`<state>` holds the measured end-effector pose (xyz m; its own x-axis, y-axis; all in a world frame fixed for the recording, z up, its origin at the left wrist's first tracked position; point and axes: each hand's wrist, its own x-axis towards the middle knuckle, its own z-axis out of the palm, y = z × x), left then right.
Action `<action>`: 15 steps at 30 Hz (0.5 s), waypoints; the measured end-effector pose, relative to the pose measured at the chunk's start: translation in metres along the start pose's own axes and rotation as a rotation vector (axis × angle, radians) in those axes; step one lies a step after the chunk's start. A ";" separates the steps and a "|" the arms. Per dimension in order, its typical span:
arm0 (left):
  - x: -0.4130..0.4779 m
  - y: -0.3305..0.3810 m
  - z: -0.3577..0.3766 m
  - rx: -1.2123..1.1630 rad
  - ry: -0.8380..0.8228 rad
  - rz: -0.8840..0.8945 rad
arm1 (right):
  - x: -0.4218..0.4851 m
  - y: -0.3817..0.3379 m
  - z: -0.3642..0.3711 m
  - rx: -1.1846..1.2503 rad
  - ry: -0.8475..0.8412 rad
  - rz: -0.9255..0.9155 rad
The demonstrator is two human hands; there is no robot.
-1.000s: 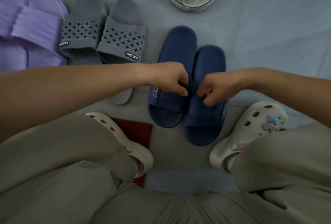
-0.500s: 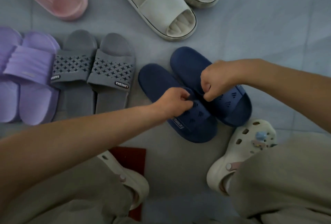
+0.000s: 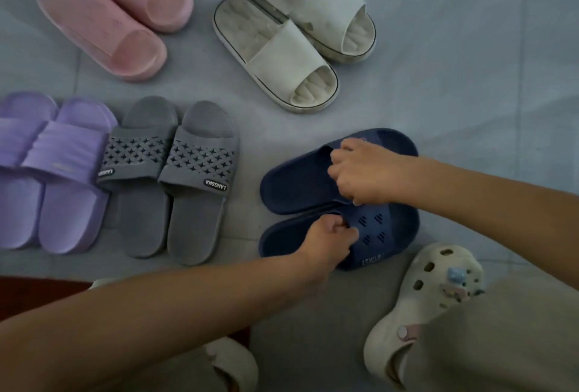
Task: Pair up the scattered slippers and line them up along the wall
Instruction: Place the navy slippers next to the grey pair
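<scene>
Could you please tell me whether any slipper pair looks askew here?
The navy pair, gripped by the left hand and right hand, lies crosswise to the neatly parallel grey pair and purple pair beside it.

Pale grey tiled floor (image 3: 470, 78) with faint grout lines. A dark red mat (image 3: 37, 294) lies at the lower left edge. Worn cream clogs: the right clog (image 3: 432, 304) bears small charms (image 3: 456, 275) – the left clog (image 3: 235, 363) is mostly hidden – below greyish-beige trousers (image 3: 501, 344)
</scene>
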<state>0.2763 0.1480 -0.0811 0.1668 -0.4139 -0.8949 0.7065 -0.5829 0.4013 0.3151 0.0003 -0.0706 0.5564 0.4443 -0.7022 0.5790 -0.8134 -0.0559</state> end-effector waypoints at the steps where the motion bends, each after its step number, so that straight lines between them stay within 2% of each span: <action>1: 0.000 0.005 -0.008 0.080 -0.044 -0.016 | 0.000 0.002 0.003 0.045 0.009 -0.011; 3: 0.001 0.019 -0.025 0.197 -0.082 -0.024 | -0.004 0.008 0.009 0.156 0.091 -0.041; 5: 0.004 0.036 -0.042 0.231 -0.025 0.028 | -0.008 0.012 0.016 0.404 0.333 -0.012; 7: 0.011 0.053 -0.054 0.231 0.051 0.151 | -0.013 0.012 0.016 0.934 0.547 0.095; 9: 0.017 0.068 -0.060 0.229 0.063 0.257 | -0.017 0.008 0.015 1.567 0.555 0.142; 10: 0.020 0.074 -0.061 0.229 0.050 0.295 | -0.020 0.006 0.016 1.757 0.539 0.145; 13: 0.031 0.081 -0.057 0.255 -0.037 0.336 | -0.031 -0.005 0.028 1.886 0.499 0.248; 15: 0.038 0.080 -0.052 0.365 -0.075 0.387 | -0.038 -0.017 0.039 1.912 0.490 0.393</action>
<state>0.3750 0.1216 -0.0926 0.3082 -0.6879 -0.6572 0.3159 -0.5776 0.7527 0.2613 -0.0176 -0.0709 0.7455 -0.0465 -0.6649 -0.6657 -0.0008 -0.7463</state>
